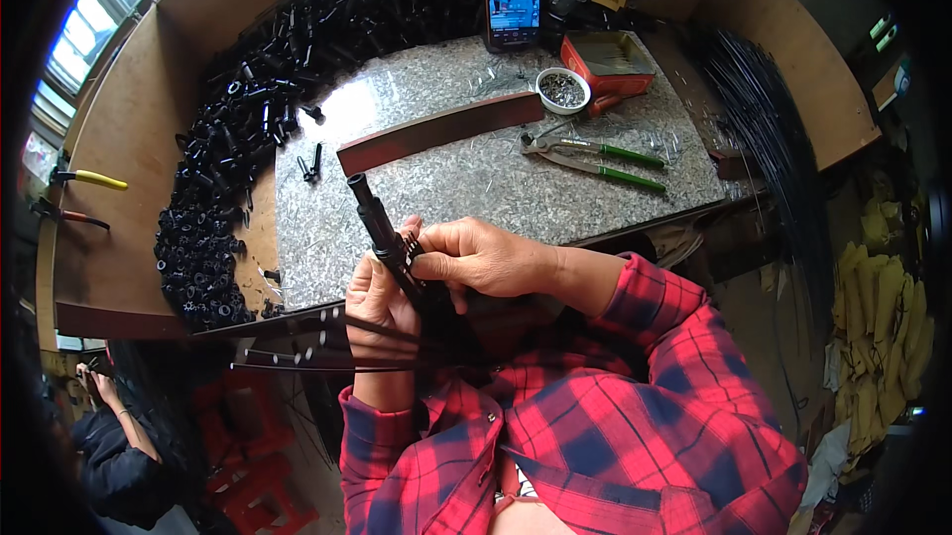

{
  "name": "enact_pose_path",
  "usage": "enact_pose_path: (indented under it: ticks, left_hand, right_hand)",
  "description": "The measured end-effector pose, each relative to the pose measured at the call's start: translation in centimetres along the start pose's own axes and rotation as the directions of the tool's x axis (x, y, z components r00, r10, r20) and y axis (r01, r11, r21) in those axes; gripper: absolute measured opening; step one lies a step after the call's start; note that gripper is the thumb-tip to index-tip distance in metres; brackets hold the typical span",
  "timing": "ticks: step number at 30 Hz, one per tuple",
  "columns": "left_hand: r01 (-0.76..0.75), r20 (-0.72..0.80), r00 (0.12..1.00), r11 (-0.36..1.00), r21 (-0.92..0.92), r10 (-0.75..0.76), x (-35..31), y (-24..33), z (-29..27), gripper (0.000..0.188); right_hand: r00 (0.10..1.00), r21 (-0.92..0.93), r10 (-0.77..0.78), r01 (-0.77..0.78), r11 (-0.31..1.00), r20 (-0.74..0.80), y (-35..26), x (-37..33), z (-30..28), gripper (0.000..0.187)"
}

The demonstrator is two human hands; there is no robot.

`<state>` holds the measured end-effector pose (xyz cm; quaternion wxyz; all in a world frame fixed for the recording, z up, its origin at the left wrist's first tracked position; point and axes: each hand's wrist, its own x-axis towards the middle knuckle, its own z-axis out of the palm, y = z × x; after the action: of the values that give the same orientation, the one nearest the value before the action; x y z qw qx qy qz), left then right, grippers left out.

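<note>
Above the table's near edge, my left hand point(380, 305) is closed around the lower part of a black umbrella runner point(373, 214), a stepped tube with a slotted collar. The tube tilts up and to the left. My right hand point(488, 255) pinches at the collar from the right, thumb and fingers pressed together; the small piece between them is hidden. Several thin black ribs point(297, 358) with pale spots fan out to the left below my left hand. Their inner ends are lost against the dark area by my lap.
On the granite slab point(446, 183) lie a dark red bar point(436, 130), green-handled nippers point(600, 160), a white bowl point(566, 111) of small metal bits and a red box point(615, 81). Black parts point(223, 158) heap left; rods point(764, 128) lie right. A phone point(513, 0) stands behind.
</note>
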<state>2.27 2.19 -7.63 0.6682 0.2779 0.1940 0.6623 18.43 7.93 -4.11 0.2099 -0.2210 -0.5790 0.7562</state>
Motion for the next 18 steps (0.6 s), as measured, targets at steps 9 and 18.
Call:
enact_pose_path:
  ticks: [9, 18]
  left_hand:
    - [0.072, -0.063, 0.996, 0.997, 0.036, -0.069, 0.0, 0.2, 0.5, 0.039]
    - [0.119, 0.113, 0.987, 0.992, -0.034, -0.114, 0.1, 1.3, 0.4, 0.048]
  right_hand:
    - [0.999, 0.05, -0.015, 0.013, 0.999, 0.032, 0.2, 0.2, -0.2, 0.027]
    - [0.998, 0.027, -0.036, 0.034, 0.999, 0.059, 0.4, 1.8, 0.0, 0.022]
